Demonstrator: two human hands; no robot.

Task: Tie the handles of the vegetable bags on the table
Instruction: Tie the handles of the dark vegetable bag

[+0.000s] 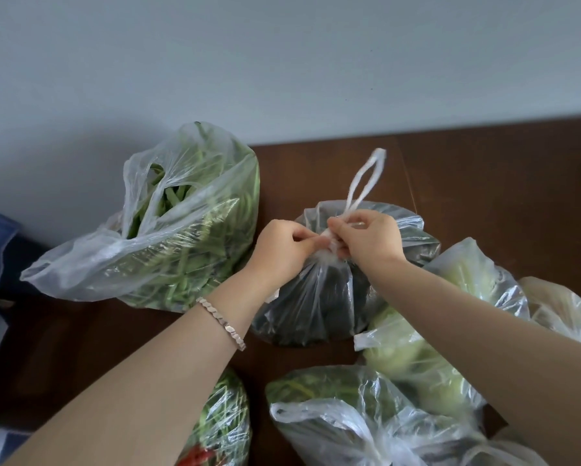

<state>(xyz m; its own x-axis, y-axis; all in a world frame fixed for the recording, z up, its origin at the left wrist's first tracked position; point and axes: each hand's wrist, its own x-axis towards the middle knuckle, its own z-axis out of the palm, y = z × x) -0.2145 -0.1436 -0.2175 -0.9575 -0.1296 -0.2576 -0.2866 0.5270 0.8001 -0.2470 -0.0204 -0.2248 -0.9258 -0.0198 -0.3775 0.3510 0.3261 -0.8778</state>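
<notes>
Standing by the table (484,183), I saw both hands meet at the gathered neck of the dark bag (316,297), which sat mid-table, touching the bean bag (181,230) on one side and the cabbage bag (416,348) on the other. The left hand (289,245) had its fingers curled in, thumb and forefinger pinching the twisted plastic at the knot (331,243); the right hand (369,237) pinched the same bunch from the other side, at the foot of a white loop (366,176) that stood up towards the wall. It looked to me like the knot on this bag was being drawn tight, not yet let go. The next move seemed to call for a firm pull of the two ends apart, gentle enough not to tear the thin film, and then a reach for the bean bag, whose mouth gaped open with its handles untied
</notes>
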